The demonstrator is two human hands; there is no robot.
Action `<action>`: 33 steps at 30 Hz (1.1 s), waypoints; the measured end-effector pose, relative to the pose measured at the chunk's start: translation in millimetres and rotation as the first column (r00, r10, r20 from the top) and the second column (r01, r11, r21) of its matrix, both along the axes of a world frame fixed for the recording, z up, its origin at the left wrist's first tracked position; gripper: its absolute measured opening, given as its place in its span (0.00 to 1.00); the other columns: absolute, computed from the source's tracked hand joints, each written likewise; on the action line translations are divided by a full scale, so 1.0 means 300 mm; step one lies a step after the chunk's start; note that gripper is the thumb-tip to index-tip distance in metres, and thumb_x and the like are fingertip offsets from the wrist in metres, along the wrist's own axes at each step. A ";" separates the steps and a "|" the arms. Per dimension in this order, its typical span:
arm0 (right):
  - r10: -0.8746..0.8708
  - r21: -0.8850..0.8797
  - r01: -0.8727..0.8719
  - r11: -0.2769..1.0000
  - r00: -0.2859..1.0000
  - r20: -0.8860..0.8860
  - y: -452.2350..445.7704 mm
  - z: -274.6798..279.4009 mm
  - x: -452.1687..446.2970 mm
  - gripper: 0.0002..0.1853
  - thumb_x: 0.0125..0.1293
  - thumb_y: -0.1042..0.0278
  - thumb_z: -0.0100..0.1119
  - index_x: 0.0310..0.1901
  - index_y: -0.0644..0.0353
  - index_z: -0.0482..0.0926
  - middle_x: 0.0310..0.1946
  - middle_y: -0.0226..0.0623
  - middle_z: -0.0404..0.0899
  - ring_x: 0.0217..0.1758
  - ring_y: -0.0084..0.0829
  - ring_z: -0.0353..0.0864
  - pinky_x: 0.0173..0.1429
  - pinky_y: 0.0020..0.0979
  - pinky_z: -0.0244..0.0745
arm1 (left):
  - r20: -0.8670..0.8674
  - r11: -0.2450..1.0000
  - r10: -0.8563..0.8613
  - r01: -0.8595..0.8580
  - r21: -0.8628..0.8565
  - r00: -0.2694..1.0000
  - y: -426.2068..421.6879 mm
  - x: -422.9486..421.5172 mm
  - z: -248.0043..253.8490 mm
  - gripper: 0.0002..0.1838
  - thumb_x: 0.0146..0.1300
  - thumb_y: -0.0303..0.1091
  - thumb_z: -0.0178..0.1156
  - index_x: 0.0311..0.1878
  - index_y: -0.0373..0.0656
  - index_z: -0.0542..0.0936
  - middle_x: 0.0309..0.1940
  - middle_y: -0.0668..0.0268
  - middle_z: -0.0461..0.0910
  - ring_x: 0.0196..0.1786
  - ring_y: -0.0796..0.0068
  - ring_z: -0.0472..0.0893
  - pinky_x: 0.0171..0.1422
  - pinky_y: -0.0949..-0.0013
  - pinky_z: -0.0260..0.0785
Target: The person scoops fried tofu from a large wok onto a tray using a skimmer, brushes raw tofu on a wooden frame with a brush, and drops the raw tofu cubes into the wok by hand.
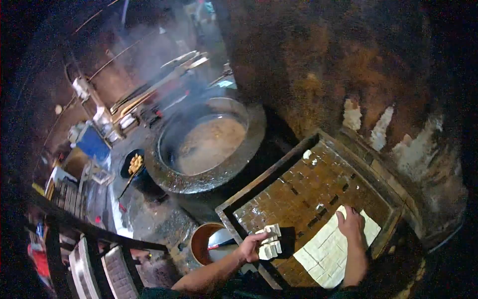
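Note:
My left hand (pixel 250 247) is closed around several small white tofu blocks (pixel 270 242), held above the left side of a wooden-framed tray (pixel 279 207). On the tray's near part lies a flat white tofu slab (pixel 323 249), scored with cut lines into pieces. My right hand (pixel 351 223) rests at the slab's far edge, fingers curled down and pinching the tofu there. What exactly sits under those fingertips is partly hidden. A small white scrap (pixel 307 154) lies near the tray's far corner.
Beyond the tray, a large round cauldron (pixel 211 144) of brownish liquid steams. A dark bucket (pixel 133 167) holding golden pieces stands left of it. An orange-brown tub (pixel 200 244) sits beside the tray. A wooden rack (pixel 94 229) fills the lower left, and a stained wall (pixel 338 65) rises behind.

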State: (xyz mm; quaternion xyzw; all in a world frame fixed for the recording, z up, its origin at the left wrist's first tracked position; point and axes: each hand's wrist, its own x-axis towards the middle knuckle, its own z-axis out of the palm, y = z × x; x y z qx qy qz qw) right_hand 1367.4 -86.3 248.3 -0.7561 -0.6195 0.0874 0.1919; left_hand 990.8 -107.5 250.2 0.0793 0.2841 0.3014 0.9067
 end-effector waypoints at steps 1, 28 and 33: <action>0.019 0.000 -0.019 1.000 1.000 0.007 -0.006 -0.008 -0.005 0.22 0.63 0.52 0.58 0.51 0.60 0.75 0.52 0.53 0.76 0.53 0.55 0.75 0.52 0.51 0.72 | -0.033 1.000 0.007 -0.008 -0.024 0.999 -0.009 -0.004 0.040 0.25 0.67 0.46 0.53 0.63 0.45 0.71 0.53 0.59 0.79 0.52 0.58 0.80 0.56 0.50 0.74; 0.093 -0.143 -0.080 0.986 0.992 0.085 -0.083 0.101 -0.166 0.30 0.57 0.49 0.64 0.56 0.59 0.71 0.50 0.54 0.74 0.54 0.55 0.73 0.56 0.49 0.70 | 0.054 0.991 0.114 -0.109 -0.080 0.992 -0.051 -0.032 0.036 0.31 0.65 0.62 0.48 0.55 0.46 0.77 0.46 0.59 0.82 0.46 0.54 0.82 0.54 0.48 0.74; -0.044 -0.222 -0.123 0.967 0.780 -0.624 -0.007 0.063 -0.011 0.36 0.57 0.49 0.65 0.59 0.71 0.71 0.55 0.54 0.76 0.59 0.48 0.75 0.63 0.40 0.68 | 0.056 0.989 0.128 -0.123 -0.080 0.990 -0.074 -0.035 0.064 0.25 0.67 0.59 0.49 0.47 0.47 0.81 0.37 0.64 0.84 0.38 0.63 0.83 0.44 0.55 0.77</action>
